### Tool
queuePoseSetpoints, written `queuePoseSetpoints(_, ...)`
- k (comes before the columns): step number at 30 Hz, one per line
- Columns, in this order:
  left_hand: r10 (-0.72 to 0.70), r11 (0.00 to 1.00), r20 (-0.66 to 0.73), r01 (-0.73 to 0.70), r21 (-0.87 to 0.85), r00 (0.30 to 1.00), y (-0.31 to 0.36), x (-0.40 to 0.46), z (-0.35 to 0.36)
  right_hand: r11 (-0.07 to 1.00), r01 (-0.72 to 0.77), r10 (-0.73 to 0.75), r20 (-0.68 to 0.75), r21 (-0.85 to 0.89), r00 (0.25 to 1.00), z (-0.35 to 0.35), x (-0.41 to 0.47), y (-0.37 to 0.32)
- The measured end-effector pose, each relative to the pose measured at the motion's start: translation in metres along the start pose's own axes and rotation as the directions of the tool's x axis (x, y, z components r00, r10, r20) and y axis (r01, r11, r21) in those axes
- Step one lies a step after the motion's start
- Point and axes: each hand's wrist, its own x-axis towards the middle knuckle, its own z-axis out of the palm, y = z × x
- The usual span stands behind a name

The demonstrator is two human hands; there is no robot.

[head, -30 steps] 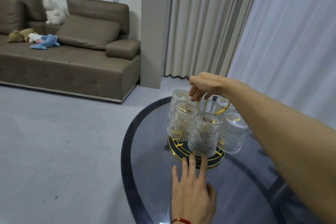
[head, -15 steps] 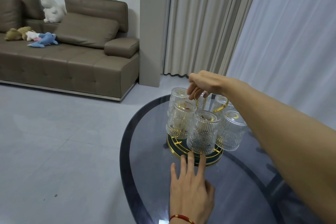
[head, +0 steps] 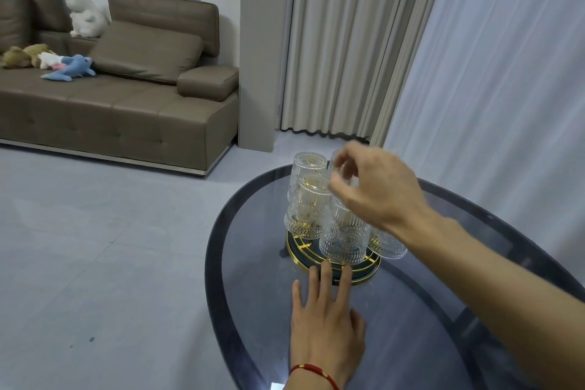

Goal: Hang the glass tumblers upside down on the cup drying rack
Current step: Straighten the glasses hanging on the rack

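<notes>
Two bare arms show, with no sleeves on them. The left hand (head: 326, 329) has no rings. A thin red string bracelet (head: 311, 370) goes around its wrist, and a few tiny gold beads sit on the string. The right hand (head: 376, 190) has no rings either, and its wrist has no band or watch. The right forearm (head: 493, 269) has fine little hairs on it.

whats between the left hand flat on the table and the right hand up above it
In the head view, the clear ribbed glass tumbler hanging upside down on the round gold-rimmed rack lies between the left hand and right hand.
</notes>
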Motion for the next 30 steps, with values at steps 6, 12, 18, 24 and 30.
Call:
queuePoseSetpoints(6, -0.013, 1.0, 0.037, 0.012, 0.028, 0.999, 0.002, -0.001, -0.003, 0.951, -0.154, 0.218, 0.224, -0.269, 0.95, 0.032, -0.007, -0.014)
queuePoseSetpoints(12, -0.011, 1.0, 0.07, 0.009, 0.029, 0.998, 0.003, 0.0, -0.007, 0.927, -0.244, 0.294, 0.147, -0.285, 0.944, 0.045, 0.007, -0.023)
queuePoseSetpoints(18, -0.005, 0.999, 0.1, 0.001, 0.046, 0.995, 0.003, 0.001, -0.007, 0.928, -0.273, 0.311, 0.128, -0.253, 0.942, 0.051, 0.011, -0.027)
queuePoseSetpoints(24, -0.002, 0.999, 0.096, -0.001, 0.032, 0.995, 0.002, 0.002, -0.005, 0.918, -0.279, 0.314, 0.085, -0.282, 0.946, 0.056, 0.005, -0.029)
queuePoseSetpoints(30, -0.006, 0.999, 0.113, 0.0, 0.05, 0.994, 0.002, 0.002, -0.005, 0.903, -0.252, 0.292, 0.068, -0.347, 0.954, 0.057, 0.0, -0.027)
